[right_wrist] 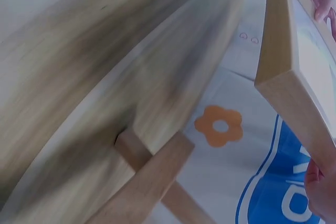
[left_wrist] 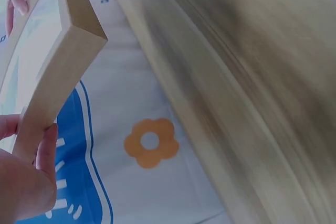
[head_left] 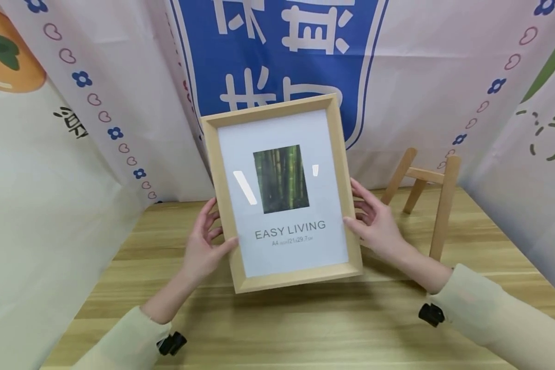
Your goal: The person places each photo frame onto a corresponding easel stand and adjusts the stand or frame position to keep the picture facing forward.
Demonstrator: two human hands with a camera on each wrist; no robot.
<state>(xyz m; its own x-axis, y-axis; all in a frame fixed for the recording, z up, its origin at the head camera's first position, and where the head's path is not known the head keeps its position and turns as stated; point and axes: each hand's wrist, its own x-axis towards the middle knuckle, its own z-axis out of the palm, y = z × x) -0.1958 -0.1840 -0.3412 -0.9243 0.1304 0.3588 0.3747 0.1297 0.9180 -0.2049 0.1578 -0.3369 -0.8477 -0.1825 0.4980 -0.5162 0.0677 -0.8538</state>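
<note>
A light wooden picture frame (head_left: 344,205), with a bamboo picture and "EASY LIVING" lettering on its sheet, is held up above the table, tilted a little. My left hand (head_left: 205,249) grips its left side, thumb on the front and fingers round the outer edge. On the opposite side my right hand (head_left: 376,223) grips the right edge in the same manner. In the left wrist view the frame's corner (left_wrist: 81,38) stands clear of the table. A small wooden easel (head_left: 439,205) stands on the table to the right, just behind my right forearm.
The wood-grain table (head_left: 305,329) lies below the frame. Behind it hangs a white cloth (head_left: 421,92) with a blue printed panel (head_left: 365,31), and printed cloth closes off both sides. In the right wrist view the easel's legs (right_wrist: 147,182) are close to the camera.
</note>
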